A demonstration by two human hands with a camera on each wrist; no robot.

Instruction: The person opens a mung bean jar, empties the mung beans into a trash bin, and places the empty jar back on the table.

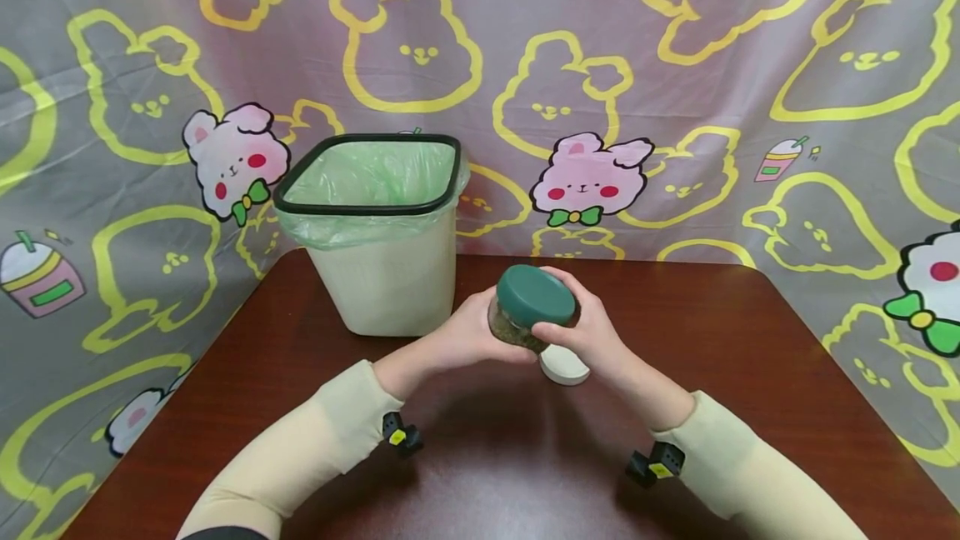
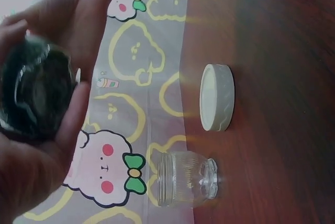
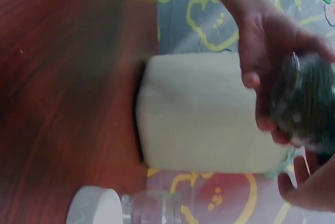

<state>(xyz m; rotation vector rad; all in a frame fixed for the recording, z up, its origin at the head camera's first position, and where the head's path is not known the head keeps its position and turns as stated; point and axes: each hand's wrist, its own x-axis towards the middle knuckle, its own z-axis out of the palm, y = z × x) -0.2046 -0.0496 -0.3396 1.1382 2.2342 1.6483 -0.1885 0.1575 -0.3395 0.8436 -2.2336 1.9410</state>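
Raised above the table is a glass jar (image 1: 516, 333) with a green lid (image 1: 536, 295) and dark contents showing through its side. My left hand (image 1: 474, 328) grips the jar's body from the left. From the other side my right hand (image 1: 588, 322) holds it around the lid, thumb at the lid's near edge. The jar leans slightly, lid upward. Below the hands a round white lid (image 1: 564, 367) rests on the table. Next to it a clear ribbed glass jar (image 2: 183, 179) stands without a lid in the left wrist view; the right hand mostly hides it in the head view.
A cream trash bin (image 1: 390, 273) with a black rim and green liner bag stands at the back left of the brown table (image 1: 720, 340). A grey curtain (image 1: 690, 190) with cartoon prints hangs behind and along both sides.
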